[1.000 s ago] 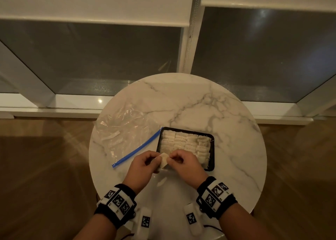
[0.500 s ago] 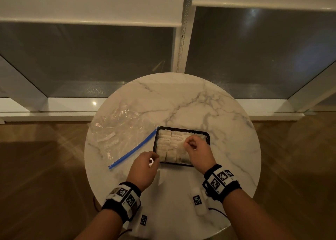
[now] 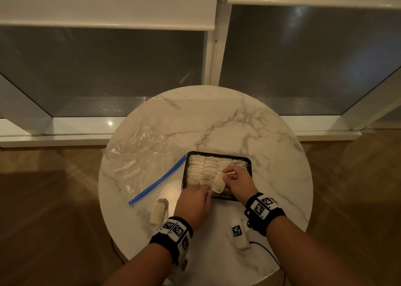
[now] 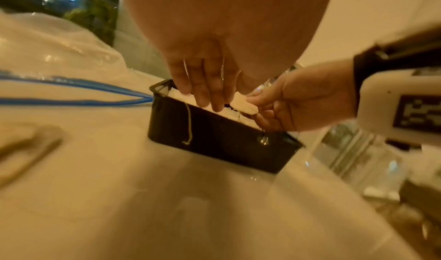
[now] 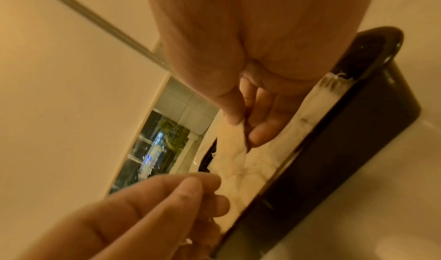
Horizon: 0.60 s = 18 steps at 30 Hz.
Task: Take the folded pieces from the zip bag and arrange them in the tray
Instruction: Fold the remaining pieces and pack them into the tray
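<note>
Head view: my right hand (image 3: pixel 237 182) pinches a folded piece (image 3: pixel 218 182) over the nearly full tray (image 3: pixel 185 173); my left hand (image 3: pixel 193 201), fingers straight, steadies neighbours (crowding could dislodge them).

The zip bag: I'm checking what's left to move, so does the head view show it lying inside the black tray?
No, the zip bag lies flat on the table, left of the tray.
</note>
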Available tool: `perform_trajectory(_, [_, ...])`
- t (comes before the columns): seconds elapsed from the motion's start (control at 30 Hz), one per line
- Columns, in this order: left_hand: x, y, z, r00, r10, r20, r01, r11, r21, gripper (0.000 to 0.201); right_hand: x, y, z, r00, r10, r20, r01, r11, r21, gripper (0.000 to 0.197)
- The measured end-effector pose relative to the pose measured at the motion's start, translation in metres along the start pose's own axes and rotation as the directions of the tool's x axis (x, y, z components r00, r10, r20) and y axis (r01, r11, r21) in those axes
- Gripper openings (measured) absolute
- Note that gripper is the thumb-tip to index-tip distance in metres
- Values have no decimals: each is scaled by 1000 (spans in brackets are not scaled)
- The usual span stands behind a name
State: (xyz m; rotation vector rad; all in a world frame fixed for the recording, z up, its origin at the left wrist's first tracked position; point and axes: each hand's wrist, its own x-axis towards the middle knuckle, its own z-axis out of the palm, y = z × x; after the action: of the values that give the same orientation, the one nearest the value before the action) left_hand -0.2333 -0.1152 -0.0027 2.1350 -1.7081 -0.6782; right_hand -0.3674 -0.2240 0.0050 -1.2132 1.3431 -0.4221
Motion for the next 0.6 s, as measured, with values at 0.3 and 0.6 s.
perform_trajectory(0.3, [28,14,-21,960,-279,-29,213,794,-570,12,-21,-7,6,994,113,-4,-92,826,556,27])
perform_trajectory(0.6, [43,17,-46,999,46,-17,-48,990,-135,14,-18,-5,-2,964,-232,-131,228,972,-48,37])
